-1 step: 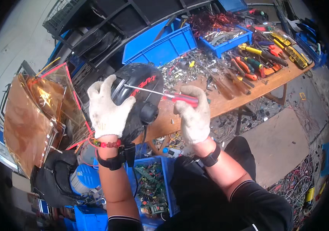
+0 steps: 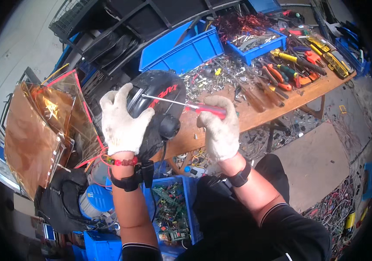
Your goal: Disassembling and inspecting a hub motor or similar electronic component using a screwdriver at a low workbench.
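Observation:
A glossy black rounded casing [image 2: 153, 86] with red lettering stands at the left end of the wooden bench. A black round knob-like part [image 2: 168, 127] sticks out at its lower right, with a cable below it. My gloved left hand [image 2: 124, 122] grips the casing's left side, thumb and fingers apart around a grey-edged slot. In my gloved right hand [image 2: 219, 126], a screwdriver [image 2: 205, 110] with a clear red handle is held nearly level. Its shaft runs left across the casing, and the tip touches or lies very near the slot. The casing's underside is hidden.
Screws and scraps litter the wooden bench [image 2: 249, 124]. Behind stand a large blue crate [image 2: 181, 48] and a smaller blue bin [image 2: 262, 51]; pliers [image 2: 277, 77] lie at right. Amber sheets [image 2: 36, 139] stand at left. Below is a blue crate of circuit boards [image 2: 189, 204].

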Demonstrator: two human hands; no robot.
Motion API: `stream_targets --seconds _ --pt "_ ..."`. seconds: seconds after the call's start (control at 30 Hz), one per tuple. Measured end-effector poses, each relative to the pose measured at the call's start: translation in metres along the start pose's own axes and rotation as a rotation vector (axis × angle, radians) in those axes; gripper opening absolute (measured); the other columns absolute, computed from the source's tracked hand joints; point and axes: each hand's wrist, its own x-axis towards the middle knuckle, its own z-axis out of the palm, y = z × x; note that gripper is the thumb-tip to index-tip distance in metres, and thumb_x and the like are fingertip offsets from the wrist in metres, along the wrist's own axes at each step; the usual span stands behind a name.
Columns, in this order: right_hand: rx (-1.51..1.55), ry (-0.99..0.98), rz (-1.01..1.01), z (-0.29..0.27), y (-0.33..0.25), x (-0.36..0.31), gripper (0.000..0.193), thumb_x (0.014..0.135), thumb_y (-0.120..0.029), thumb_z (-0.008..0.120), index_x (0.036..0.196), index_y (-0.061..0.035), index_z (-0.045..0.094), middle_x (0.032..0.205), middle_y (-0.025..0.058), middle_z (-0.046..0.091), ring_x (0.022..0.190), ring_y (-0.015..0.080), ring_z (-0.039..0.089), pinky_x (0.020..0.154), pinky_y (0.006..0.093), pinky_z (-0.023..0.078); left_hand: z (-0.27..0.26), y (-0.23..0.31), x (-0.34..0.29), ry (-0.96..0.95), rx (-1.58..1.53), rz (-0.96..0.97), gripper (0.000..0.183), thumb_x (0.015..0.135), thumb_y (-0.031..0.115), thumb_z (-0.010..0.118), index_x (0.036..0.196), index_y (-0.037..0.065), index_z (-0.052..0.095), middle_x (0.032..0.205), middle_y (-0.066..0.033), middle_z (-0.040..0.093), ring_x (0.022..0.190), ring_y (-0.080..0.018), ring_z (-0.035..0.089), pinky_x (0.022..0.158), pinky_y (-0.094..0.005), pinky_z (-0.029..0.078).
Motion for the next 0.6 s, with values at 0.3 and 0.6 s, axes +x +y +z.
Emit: stream_targets --seconds 0.3,0.6 --pt "0.414 0.169 0.095 0.008 -0.039 0.043 0.022 0.105 -0.027 0.065 0.112 -0.0059 0.064 0.082 0.002 0.064 0.069 0.0101 0.059 0.065 0.0275 0.049 -0.002 -0.007 0.0 -0.01 0.013 0.003 0.076 0.068 0.032 0.09 0.138 0.017 0.066 0.136 -0.0201 0.055 0.125 -0.0387 0.061 0.107 -0.0458 0.052" --pt "-0.752 -0.384 -0.119 0.063 -0.034 0.055 0.032 0.087 -0.035 0.072 0.104 -0.0074 0.074 0.098 0.0181 0.073 0.098 0.038 0.072 0.088 0.0457 0.056 0.002 0.006 -0.005 -0.019 0.023 -0.005 0.07 0.069 0.033 0.087 0.135 0.018 0.069 0.132 -0.0186 0.058 0.12 -0.0371 0.064 0.103 -0.0457 0.055"
